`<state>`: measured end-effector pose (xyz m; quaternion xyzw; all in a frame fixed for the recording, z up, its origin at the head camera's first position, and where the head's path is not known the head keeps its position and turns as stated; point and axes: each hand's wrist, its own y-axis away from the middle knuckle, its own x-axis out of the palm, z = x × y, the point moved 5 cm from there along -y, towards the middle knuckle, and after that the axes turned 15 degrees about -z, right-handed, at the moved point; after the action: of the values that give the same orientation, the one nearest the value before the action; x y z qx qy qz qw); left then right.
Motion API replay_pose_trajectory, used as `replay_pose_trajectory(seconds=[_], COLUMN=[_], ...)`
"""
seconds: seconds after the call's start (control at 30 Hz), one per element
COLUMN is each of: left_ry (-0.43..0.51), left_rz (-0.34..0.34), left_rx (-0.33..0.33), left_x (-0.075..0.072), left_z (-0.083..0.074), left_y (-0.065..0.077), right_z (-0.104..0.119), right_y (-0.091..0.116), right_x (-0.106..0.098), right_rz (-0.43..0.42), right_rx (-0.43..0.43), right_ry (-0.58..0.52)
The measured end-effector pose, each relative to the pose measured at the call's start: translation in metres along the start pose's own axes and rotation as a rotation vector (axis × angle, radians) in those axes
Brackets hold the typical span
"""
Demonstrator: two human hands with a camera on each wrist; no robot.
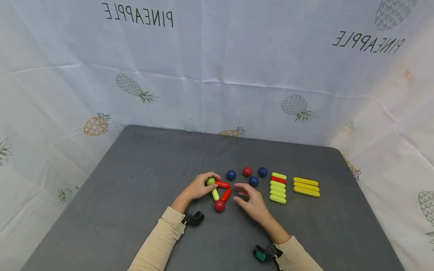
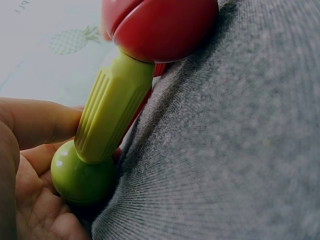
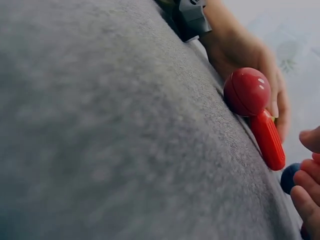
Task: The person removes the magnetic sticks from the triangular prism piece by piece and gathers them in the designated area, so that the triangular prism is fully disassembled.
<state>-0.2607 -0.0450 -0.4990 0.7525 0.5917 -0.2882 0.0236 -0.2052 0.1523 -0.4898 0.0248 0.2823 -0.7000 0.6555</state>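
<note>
On the table, my left hand grips a green ball, fingers behind it and thumb in front. From that ball run a red rod toward the right and a yellow-green rod toward me. The yellow-green rod ends at a red ball, and a second red rod slants up from that ball, its far end free. In the left wrist view, the thumb lies against the yellow-green rod. My right hand hovers right of the red rods, thumb and fingers apart, holding nothing.
Beyond my right hand lie blue balls and another red ball. Farther right is a column of yellow-green rods with one red rod among them, then yellow rods. A pineapple-print cloth hangs behind the grey table.
</note>
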Motion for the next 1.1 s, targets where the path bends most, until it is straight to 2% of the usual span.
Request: replay_pose_trajectory(seconds=[0.1, 0.2, 0.37, 0.57, 0.87, 1.1], left_ry=[0.004, 0.006, 0.010, 0.012, 0.021, 0.019], left_rz=[0.002, 0.002, 0.000, 0.003, 0.011, 0.010], left_rx=[0.000, 0.000, 0.017, 0.015, 0.001, 0.014], left_x=[0.000, 0.000, 0.000, 0.000, 0.001, 0.000], left_z=[0.001, 0.002, 0.001, 0.000, -0.006, -0.004], left_y=[0.000, 0.000, 0.000, -0.001, -0.001, 0.000], right_z=[-0.003, -0.004, 0.000, 0.000, -0.008, -0.006], right_y=[-0.004, -0.007, -0.009, -0.009, -0.010, -0.010], right_x=[0.007, 0.012, 0.017, 0.016, 0.015, 0.012], right_rz=[0.045, 0.095, 0.150, 0.171, 0.167, 0.076], right_rx=[0.025, 0.011, -0.061, -0.110, -0.107, -0.120], right_ry=[-0.009, 0.010, 0.070, 0.130, 0.145, 0.128])
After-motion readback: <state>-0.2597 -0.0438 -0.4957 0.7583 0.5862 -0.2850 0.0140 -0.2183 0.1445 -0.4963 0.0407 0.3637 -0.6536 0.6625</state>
